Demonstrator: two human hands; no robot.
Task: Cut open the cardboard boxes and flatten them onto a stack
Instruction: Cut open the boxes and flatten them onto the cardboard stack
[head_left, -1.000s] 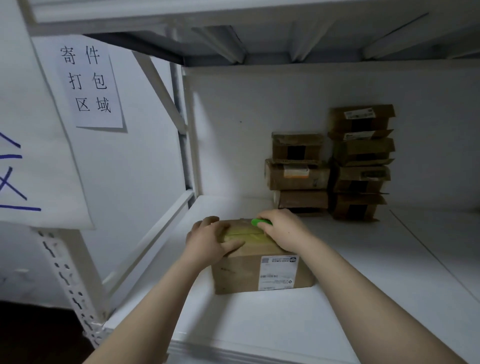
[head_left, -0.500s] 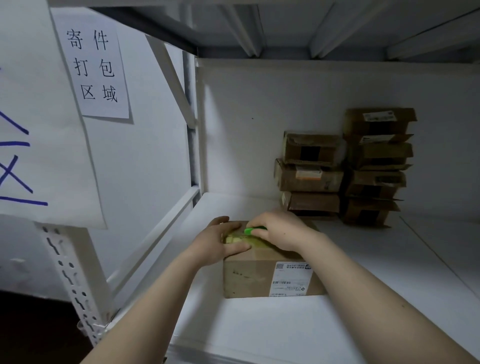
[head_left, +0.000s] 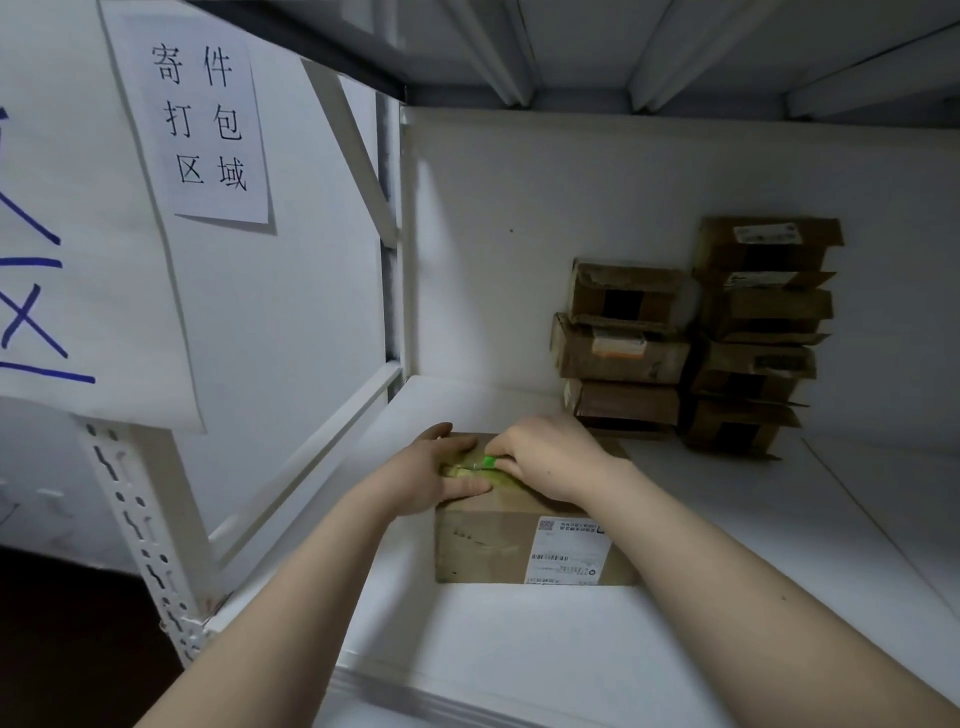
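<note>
Head view: slitting the yellowish tape seam atop the small brown cardboard box with a white shipping label (head_left: 519, 545), set on the white metal shelf (head_left: 519, 654) near its front left, well apart from two piles of opened brown cardboard boxes (head_left: 623, 358) at the back wall. Likely best done with the blade shallow, drawn straight along the seam and away from the bracing fingers. Presses down on the lid with the left hand (head_left: 436, 480), fingers flat, thumb beside the seam, grip slack around nothing. Pinches the small green-handled cutter (head_left: 487, 461) in the right hand (head_left: 553, 460), grip curled tight, wrist cocked over the lid.
</note>
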